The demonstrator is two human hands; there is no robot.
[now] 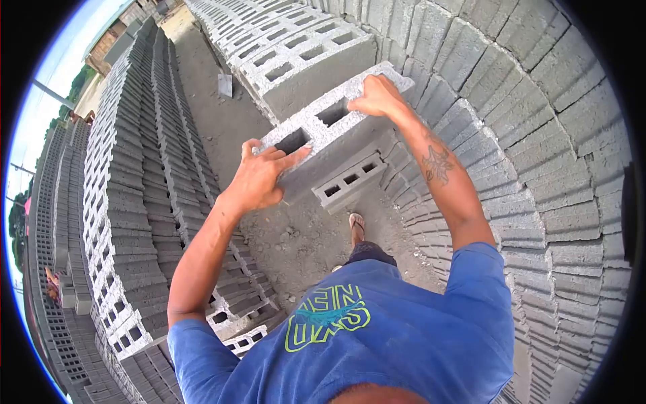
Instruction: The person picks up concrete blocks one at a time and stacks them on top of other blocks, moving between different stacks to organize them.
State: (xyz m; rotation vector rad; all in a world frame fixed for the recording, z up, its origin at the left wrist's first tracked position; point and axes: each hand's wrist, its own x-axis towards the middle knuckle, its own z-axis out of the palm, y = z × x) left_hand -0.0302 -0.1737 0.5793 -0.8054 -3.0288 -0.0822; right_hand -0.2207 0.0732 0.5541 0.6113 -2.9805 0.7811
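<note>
A grey concrete hollow block (340, 143) is between my two hands at waist height, its rough holed face turned up. My left hand (259, 176) grips the near left end, with one finger stretched across the top beside a hole. At the other end, my right hand (378, 96) clasps the top edge, thumb by another hole. Below it, a second hollow block (350, 180) sits low near my sandalled foot (356, 225). Just beyond the held block runs a row of stacked blocks (316, 71).
A high wall of stacked blocks (518, 128) curves along my right. Long block rows (134, 222) line the left side. Between them lies a dirt path (202, 87) with a pale block fragment (225, 85) on it. Crumbled rubble (289, 236) covers the ground near my feet.
</note>
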